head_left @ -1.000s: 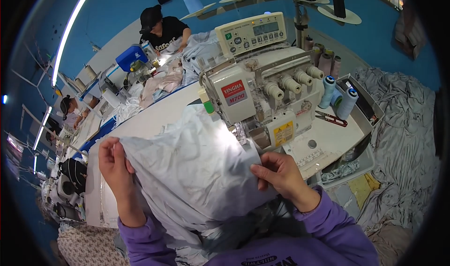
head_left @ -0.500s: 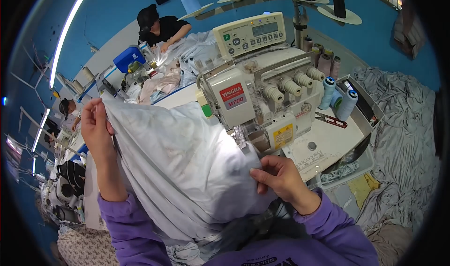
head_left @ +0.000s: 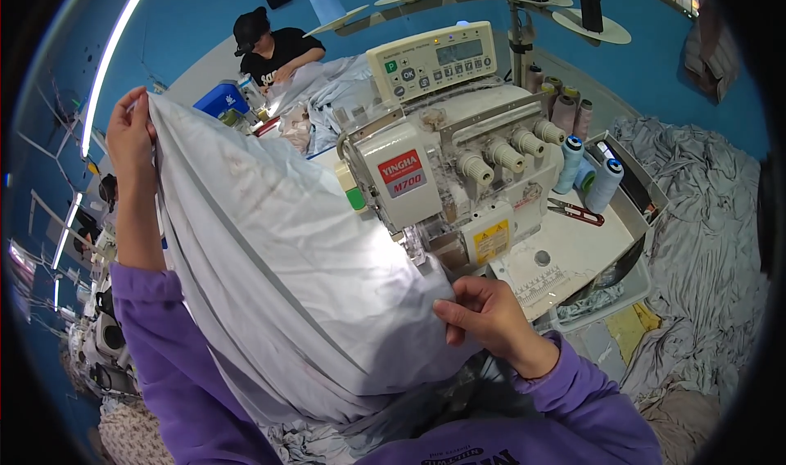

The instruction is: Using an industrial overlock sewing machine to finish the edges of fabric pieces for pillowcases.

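The largest thing is a pale cloth [head_left: 278, 244], whitish grey, thin and soft. It is in front of the person, stretched from the upper left to the sewing machine, and its lower part hangs near the person's body. Long folds go down from its raised corner; the middle is smoother, with faint brownish shades, and I cannot tell if they are stains or shadows. Near the machine a lamp makes it very bright, while its lower right part is in grey shade.

On the right lies a big heap of wrinkled grey fabric [head_left: 696, 244]. The cream sewing machine [head_left: 401, 178] stands at the cloth's right edge, beside a white tabletop [head_left: 573, 240]. The right hand [head_left: 483, 318] grasps the cloth's edge between thumb and fingers, just below the machine. The left hand [head_left: 131, 129], lifted high, pinches the upper corner. Smaller are a light blue thread spool [head_left: 604, 188] and, near it, red-handled snips [head_left: 580, 212].
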Available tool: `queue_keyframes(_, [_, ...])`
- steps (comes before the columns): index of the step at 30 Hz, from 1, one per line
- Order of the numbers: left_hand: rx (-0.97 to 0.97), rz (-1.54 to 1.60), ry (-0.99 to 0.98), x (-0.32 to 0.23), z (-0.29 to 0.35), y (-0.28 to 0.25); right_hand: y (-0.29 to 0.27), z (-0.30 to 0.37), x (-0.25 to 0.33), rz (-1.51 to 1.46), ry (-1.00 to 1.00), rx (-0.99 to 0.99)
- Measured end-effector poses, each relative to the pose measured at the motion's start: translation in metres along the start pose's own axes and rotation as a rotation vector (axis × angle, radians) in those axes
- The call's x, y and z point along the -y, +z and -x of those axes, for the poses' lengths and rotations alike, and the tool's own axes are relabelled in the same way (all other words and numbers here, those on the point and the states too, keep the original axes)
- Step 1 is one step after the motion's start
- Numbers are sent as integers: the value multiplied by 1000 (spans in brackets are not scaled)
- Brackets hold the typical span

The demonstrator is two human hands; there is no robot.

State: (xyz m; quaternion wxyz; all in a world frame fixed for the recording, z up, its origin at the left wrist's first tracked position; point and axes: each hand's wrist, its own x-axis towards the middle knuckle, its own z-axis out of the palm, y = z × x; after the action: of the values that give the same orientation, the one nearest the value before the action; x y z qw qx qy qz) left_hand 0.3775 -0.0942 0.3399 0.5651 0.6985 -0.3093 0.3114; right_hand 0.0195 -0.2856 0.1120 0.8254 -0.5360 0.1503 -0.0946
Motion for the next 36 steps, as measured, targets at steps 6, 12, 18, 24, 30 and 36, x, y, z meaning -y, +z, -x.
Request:
queue_keyframes(6, [-11, -60, -17, 5, -37, -2, 1, 1, 2, -16, 19, 22])
queue_keyframes(12, [634, -134, -270, 8, 117, -21, -8, -2, -5, 42, -25, 44])
queue_keyframes(18, [867, -476, -102, -9, 335, -44, -3, -2, -3, 29, -15, 66])
queue_keyframes(24, [135, -339, 7, -7, 258, -20, -1, -3, -4, 0, -14, 15])
queue_keyframes(30, [-72, -427, 138, -5, 165, -10, 0, -2, -4, 3, -30, 25])
queue_keyframes(36, [-5, -542, 105, 5, 146, -17, -1, -1, -4, -17, -26, 38])
